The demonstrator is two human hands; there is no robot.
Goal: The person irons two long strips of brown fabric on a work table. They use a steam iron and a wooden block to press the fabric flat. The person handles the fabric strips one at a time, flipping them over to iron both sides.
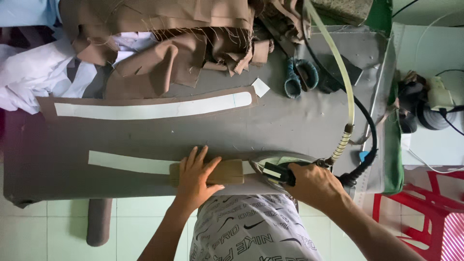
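No packages, signs or screens, only a small white label (271, 173) on the iron's black handle

Grey padded ironing table (299, 121) – brown fabric strips (145, 108) with white interfacing, scissors (299, 76), heaped brown cloth pieces (183, 38)

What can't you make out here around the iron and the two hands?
Head view only:
- Iron soleplate: hidden under its body and the right hand.
- Brown fabric piece: its middle covered by the left hand.
- Scissors blades: hidden under the fabric pile.
- Hose: cut off at the top edge.
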